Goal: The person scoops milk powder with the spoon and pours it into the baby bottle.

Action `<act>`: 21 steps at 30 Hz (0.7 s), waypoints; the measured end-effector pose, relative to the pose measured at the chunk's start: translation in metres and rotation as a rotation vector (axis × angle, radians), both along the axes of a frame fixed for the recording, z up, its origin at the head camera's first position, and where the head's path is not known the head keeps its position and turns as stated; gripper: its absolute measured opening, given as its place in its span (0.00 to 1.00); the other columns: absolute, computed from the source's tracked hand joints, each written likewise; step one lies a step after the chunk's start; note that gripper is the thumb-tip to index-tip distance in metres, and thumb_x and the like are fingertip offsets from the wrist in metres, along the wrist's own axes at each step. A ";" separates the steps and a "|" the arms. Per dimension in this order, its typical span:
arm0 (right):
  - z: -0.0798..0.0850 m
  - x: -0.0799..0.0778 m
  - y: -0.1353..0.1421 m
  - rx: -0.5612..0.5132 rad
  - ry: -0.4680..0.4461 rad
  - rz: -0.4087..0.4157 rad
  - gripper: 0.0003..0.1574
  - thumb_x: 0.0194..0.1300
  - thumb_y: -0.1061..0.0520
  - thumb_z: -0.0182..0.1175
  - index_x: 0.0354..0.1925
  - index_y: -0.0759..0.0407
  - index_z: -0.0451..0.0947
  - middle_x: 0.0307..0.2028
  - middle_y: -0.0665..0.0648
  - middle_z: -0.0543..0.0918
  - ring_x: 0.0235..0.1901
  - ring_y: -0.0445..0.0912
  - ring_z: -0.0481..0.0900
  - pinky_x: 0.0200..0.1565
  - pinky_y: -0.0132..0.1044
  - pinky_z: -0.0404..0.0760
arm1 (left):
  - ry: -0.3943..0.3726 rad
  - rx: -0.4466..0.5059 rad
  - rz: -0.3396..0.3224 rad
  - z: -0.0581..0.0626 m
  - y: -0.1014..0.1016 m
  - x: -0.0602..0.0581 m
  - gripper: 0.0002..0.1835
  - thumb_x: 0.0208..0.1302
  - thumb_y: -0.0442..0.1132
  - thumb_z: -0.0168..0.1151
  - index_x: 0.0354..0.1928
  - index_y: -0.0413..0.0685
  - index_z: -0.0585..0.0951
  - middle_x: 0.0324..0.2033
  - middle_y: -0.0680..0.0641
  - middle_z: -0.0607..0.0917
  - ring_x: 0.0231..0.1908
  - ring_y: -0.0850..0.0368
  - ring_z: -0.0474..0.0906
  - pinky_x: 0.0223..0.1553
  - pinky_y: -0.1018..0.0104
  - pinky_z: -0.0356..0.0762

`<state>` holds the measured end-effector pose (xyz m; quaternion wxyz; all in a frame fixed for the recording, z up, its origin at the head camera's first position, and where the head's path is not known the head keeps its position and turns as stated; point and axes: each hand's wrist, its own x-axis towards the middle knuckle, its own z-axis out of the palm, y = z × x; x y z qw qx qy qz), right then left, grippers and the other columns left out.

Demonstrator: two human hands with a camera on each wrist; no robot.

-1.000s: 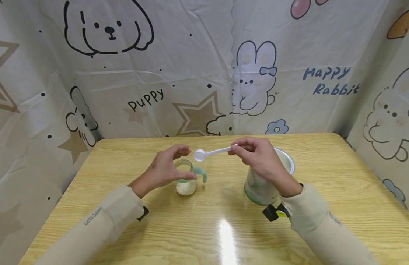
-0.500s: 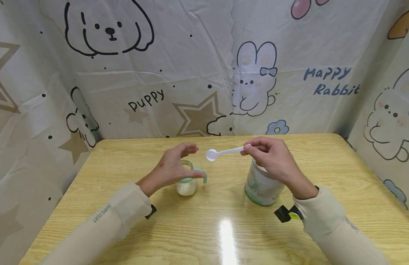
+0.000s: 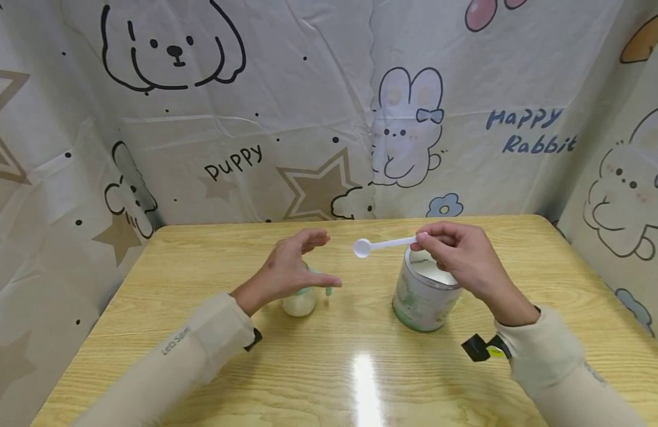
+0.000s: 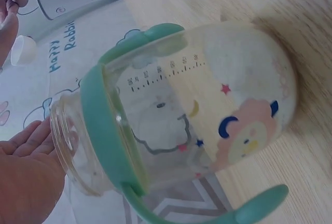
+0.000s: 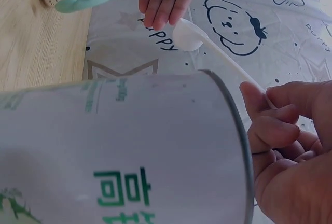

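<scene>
My right hand (image 3: 462, 258) pinches the handle end of a white measuring scoop (image 3: 363, 248), which points left in the air between the two containers. Beneath that hand stands an open can (image 3: 422, 305) with white powder (image 3: 429, 270) inside. My left hand (image 3: 291, 267) is held with thumb and fingers spread, holding nothing, close over a clear baby bottle (image 3: 299, 305). In the left wrist view the bottle shows its open threaded neck (image 4: 70, 143), green handles (image 4: 254, 208) and pale contents at the bottom. The head view has the bottle's mouth hidden behind the left hand.
Both containers stand on a light wooden table (image 3: 201, 385). A printed cloth (image 3: 318, 107) with cartoon animals hangs behind the table's back edge and along both sides.
My right hand has moved right with the scoop, back over the can. The left hand has drifted slightly right, covering more of the bottle. Both containers stay in place.
</scene>
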<state>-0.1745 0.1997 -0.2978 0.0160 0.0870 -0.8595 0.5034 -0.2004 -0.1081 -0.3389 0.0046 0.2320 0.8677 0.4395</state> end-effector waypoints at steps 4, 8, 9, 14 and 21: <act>0.000 0.002 0.005 0.044 -0.014 -0.025 0.24 0.74 0.44 0.58 0.51 0.62 0.80 0.42 0.58 0.88 0.30 0.42 0.74 0.30 0.30 0.77 | -0.009 -0.006 0.002 0.001 0.005 0.000 0.50 0.42 0.45 0.85 0.67 0.38 0.70 0.63 0.42 0.77 0.64 0.48 0.72 0.68 0.58 0.69; 0.001 0.003 0.010 0.058 -0.003 -0.036 0.24 0.74 0.43 0.58 0.51 0.62 0.81 0.41 0.56 0.88 0.31 0.44 0.74 0.31 0.30 0.78 | -0.008 -0.010 0.001 0.003 0.010 0.001 0.50 0.42 0.46 0.85 0.67 0.39 0.70 0.64 0.42 0.76 0.65 0.48 0.72 0.68 0.58 0.69; 0.001 0.003 0.011 0.060 0.001 -0.037 0.24 0.73 0.43 0.58 0.51 0.62 0.81 0.40 0.55 0.88 0.31 0.44 0.74 0.31 0.30 0.78 | -0.007 -0.011 0.000 0.004 0.011 0.001 0.50 0.42 0.46 0.85 0.67 0.39 0.70 0.64 0.42 0.76 0.65 0.48 0.72 0.68 0.58 0.69; 0.003 0.004 0.018 0.057 0.009 -0.039 0.25 0.73 0.43 0.59 0.51 0.62 0.81 0.38 0.51 0.89 0.31 0.43 0.74 0.30 0.29 0.77 | -0.001 0.004 -0.010 0.004 0.017 0.001 0.50 0.41 0.45 0.86 0.67 0.38 0.70 0.63 0.42 0.77 0.64 0.49 0.72 0.67 0.59 0.69; 0.005 0.005 0.024 0.035 0.025 -0.041 0.23 0.72 0.45 0.60 0.51 0.63 0.81 0.35 0.48 0.88 0.29 0.42 0.71 0.26 0.29 0.73 | -0.014 0.019 -0.024 0.002 0.025 0.000 0.50 0.41 0.45 0.85 0.67 0.39 0.70 0.63 0.42 0.77 0.65 0.49 0.72 0.68 0.60 0.68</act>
